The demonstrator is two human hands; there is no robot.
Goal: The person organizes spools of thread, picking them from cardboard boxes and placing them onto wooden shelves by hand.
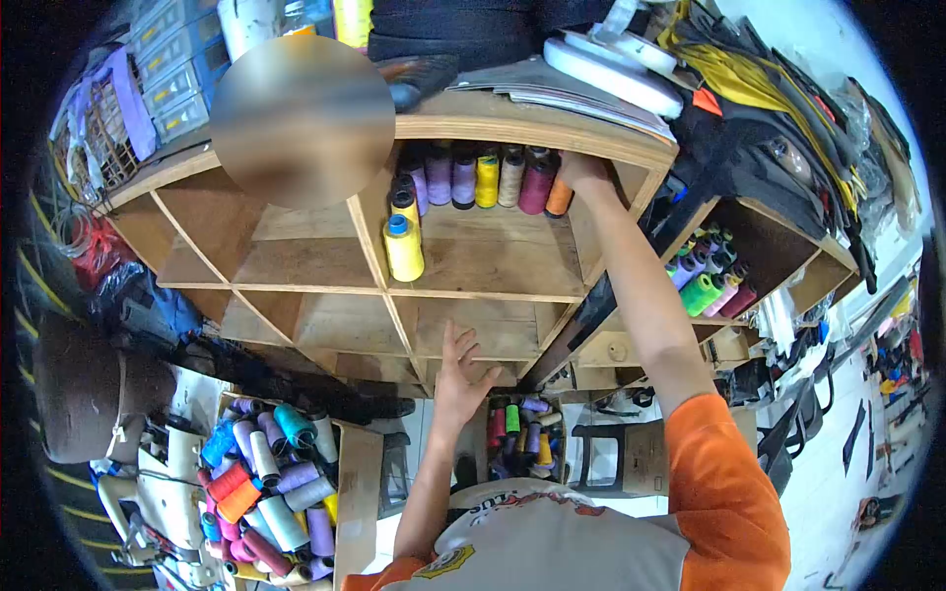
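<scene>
My right hand (585, 173) reaches into the upper shelf compartment, its fingers partly hidden around the top of an orange thread spool (560, 197). That spool stands upright at the right end of a row, beside a maroon spool (536, 187). Further left in the row are beige, yellow and purple spools, with a yellow spool (404, 250) nearest the front on the left side. Below this compartment my left hand (461, 372) hangs in the air with fingers spread, holding nothing. The wooden shelf (493, 286) is directly in front of both hands.
A box of mixed thread spools (266, 483) stands at lower left, next to a white sewing machine (168, 483). Another box of spools (522, 438) sits on the floor. More spools (705, 276) fill a compartment on the right. Papers (572, 94) lie on top of the shelf.
</scene>
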